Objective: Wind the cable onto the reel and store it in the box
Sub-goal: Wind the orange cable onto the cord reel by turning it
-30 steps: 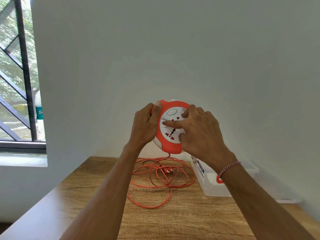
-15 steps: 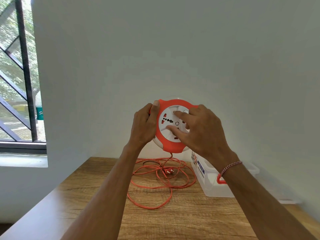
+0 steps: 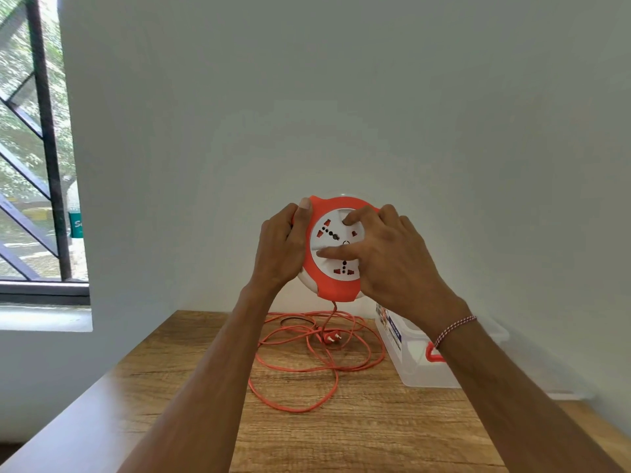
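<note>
I hold a round orange and white cable reel (image 3: 336, 288) upright in the air above the table, its socket face towards me. My left hand (image 3: 281, 249) grips its left rim, thumb on top. My right hand (image 3: 387, 252) lies on the white socket disc with fingers pressed against it. An orange cable (image 3: 316, 356) hangs from the reel's bottom and lies in loose loops on the wooden table (image 3: 341, 435), with its plug (image 3: 332, 337) in the middle of the loops. A clear plastic box (image 3: 415, 356) with a red latch stands at the right, against the wall.
A white wall rises right behind the table. A barred window (image 3: 41, 165) is at the left, with a bottle (image 3: 75, 220) on its sill. The box's clear lid (image 3: 566, 392) lies to the right of the box.
The white socket disc has turned under my right fingers, and the sockets sit at new angles. The cable loops on the table have shifted slightly. My left hand has stayed on the rim.
</note>
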A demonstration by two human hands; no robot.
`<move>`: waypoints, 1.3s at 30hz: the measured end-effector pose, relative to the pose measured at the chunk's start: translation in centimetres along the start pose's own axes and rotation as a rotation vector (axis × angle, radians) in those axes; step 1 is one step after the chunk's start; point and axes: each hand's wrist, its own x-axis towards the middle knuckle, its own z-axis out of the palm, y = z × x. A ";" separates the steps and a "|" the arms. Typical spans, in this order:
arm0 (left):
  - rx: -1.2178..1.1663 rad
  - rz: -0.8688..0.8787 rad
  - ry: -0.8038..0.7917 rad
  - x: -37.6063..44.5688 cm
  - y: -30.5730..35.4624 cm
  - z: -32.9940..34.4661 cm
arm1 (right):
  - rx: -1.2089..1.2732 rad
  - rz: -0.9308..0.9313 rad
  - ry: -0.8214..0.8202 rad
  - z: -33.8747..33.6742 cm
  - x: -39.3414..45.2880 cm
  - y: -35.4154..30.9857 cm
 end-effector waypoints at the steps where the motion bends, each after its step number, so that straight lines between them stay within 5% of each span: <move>1: 0.000 -0.001 -0.002 0.0 0.1 0.0 | 0.023 0.012 0.020 0.2 -0.1 0.0; 17: 0.012 0.003 -0.009 -0.1 0.2 0.0 | 0.241 0.266 0.212 1.1 0.0 -0.5; 24: -0.003 -0.017 0.003 -0.1 0.2 -0.1 | 0.245 0.057 0.315 0.9 0.1 0.7; 27: -0.006 -0.010 0.002 -0.1 0.3 -0.2 | 0.255 -0.084 0.215 0.9 0.2 1.2; 33: -0.025 -0.028 0.011 0.0 0.3 -0.3 | 0.100 -0.056 0.022 0.3 0.2 0.2; 39: 0.005 -0.012 0.005 0.0 0.4 -0.2 | 0.011 -0.012 0.100 0.6 0.0 0.3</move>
